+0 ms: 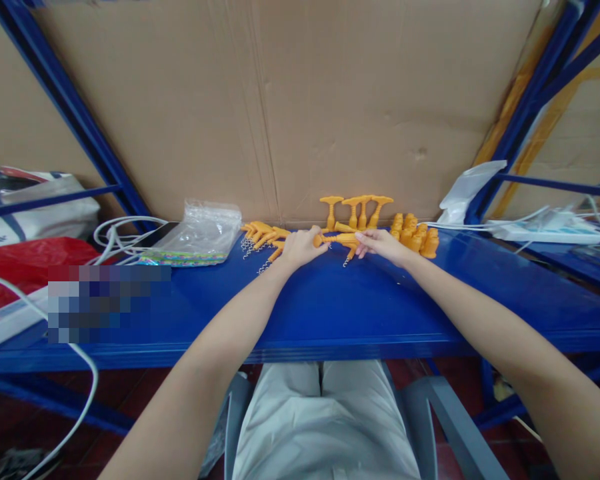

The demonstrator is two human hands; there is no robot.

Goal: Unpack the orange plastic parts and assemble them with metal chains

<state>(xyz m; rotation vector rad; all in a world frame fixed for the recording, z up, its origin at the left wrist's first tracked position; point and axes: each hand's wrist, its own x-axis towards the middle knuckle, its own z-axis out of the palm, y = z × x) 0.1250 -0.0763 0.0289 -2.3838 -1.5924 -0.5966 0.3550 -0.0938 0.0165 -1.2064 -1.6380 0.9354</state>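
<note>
My left hand point(301, 248) is closed around the handle end of an orange plastic corkscrew point(341, 238). The fingers of my right hand point(381, 245) pinch the other end, so the piece lies level between both hands. Beside my left hand is a pile of orange corkscrews point(260, 233) with bare metal spirals sticking out toward me. Several T-shaped orange corkscrews point(363, 208) stand upright behind my hands. Orange bottle-shaped sleeves point(414, 233) are grouped to the right of my right hand. Another spiral point(347, 261) pokes out below the held piece.
Clear plastic bags point(205, 230) lie left on the blue table point(350, 307). White cables point(115, 233) and a red bag point(35, 267) are farther left. A cardboard wall point(290, 107) closes off the back, between blue metal posts point(525, 113). A white plastic bag point(467, 193) is at right.
</note>
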